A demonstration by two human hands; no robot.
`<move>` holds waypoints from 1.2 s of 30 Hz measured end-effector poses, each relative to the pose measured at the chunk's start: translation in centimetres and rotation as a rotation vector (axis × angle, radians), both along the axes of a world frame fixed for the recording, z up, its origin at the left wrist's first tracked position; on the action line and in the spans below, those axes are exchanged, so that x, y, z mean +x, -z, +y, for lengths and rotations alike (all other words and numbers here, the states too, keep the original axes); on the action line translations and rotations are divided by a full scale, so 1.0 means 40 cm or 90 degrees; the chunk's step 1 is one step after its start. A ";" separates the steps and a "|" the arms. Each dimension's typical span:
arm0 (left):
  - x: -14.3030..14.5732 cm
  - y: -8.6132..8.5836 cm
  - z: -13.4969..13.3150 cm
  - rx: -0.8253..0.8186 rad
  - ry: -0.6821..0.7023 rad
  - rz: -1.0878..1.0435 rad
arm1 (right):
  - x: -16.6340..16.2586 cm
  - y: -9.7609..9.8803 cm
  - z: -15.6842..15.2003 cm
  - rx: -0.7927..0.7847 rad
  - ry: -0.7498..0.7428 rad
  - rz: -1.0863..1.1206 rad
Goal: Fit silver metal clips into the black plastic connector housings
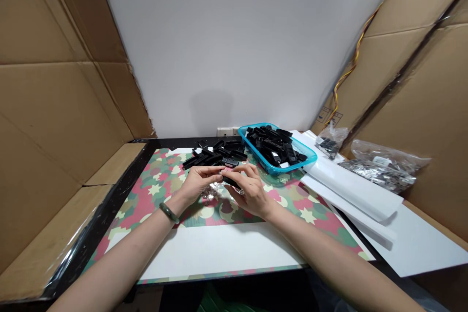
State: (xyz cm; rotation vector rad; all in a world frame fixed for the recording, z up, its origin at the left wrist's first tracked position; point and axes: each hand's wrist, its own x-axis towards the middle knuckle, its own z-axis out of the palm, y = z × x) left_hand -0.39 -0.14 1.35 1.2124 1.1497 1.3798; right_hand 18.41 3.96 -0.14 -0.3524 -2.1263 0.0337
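1. Largest first: we face a pale wall (237, 48), with cardboard panels (54, 97) standing at either side of the work space.
2. Below the wall we note a patterned cover (146, 185) in green, pink and cream, with a white strip (219, 253) along its near part.
3. To the right lies a rolled white sheet (351, 190), partly over the cover.
4. Left of the roll's far end sits a blue basket (310, 157) — piled with black parts (270, 141).
5. Beyond the roll, a larger clear bag (391, 168) holds silvery pieces; a smaller clear bag (331, 141) near it holds dark ones.
6. Just left of the basket, we log a loose heap of black parts (210, 157).
7. Right hand (248, 190): fingers and thumb curled around one part, in front of the heap. Left hand (197, 183): thumb and fingertips drawn together at the part's end (we cannot tell whether they grip it).
8. On the left wrist, a dark green bangle (169, 213).
9. The held black part (229, 182) is above the cover — mostly hidden by fingers.
10. Smallest: shiny bits (210, 192) beneath the hands.
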 end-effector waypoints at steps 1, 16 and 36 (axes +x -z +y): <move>0.000 0.002 0.002 -0.003 -0.006 -0.002 | -0.002 0.000 0.001 -0.018 -0.004 0.029; 0.025 0.027 -0.012 0.179 -0.146 0.186 | -0.029 0.029 0.000 -0.679 -0.122 0.166; 0.039 0.057 -0.009 0.013 -0.193 -0.018 | -0.045 0.031 -0.028 -0.882 -0.264 0.262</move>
